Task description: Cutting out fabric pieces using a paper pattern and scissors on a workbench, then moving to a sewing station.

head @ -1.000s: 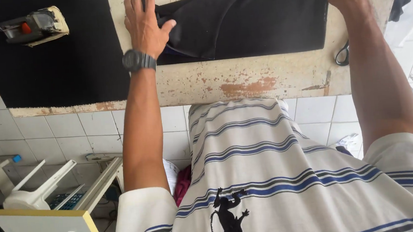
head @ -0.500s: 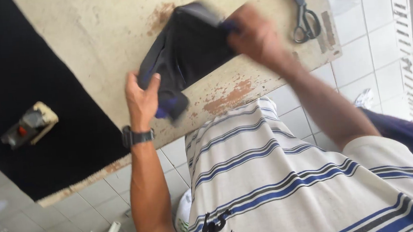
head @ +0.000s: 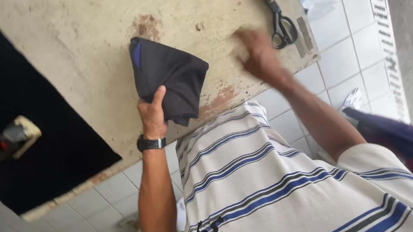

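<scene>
The left hand point(head: 153, 116) now grips the folded dark garment point(head: 169, 79) alone, thumb on top and fingers tucked beneath its near edge, lifting it partly off the worn table point(head: 89, 56). Half a second ago both hands were on the cloth. The right hand point(head: 256, 53) has let go and sweeps, blurred, over bare tabletop to the right, its fingers' spread unclear, short of the scissors point(head: 277, 14). The folding looks finished; the bundle seems ready to set aside.
</scene>
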